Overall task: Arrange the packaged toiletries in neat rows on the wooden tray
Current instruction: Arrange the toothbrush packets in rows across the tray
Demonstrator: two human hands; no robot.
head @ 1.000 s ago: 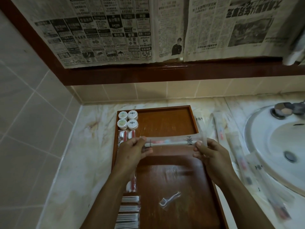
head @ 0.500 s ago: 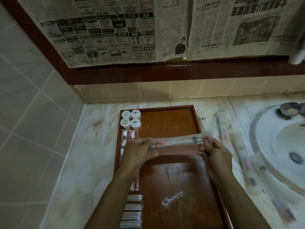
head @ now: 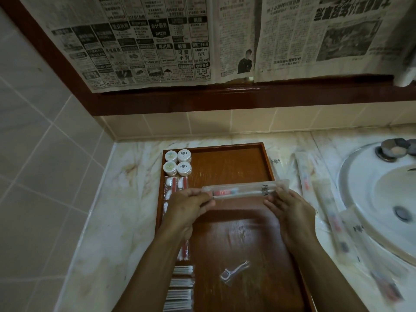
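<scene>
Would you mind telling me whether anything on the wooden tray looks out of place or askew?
Yes: a small clear-wrapped floss pick lies alone and diagonal on the bare middle of the brown wooden tray, while the other items sit in a neat column along its left edge, headed by four round white jars.
</scene>
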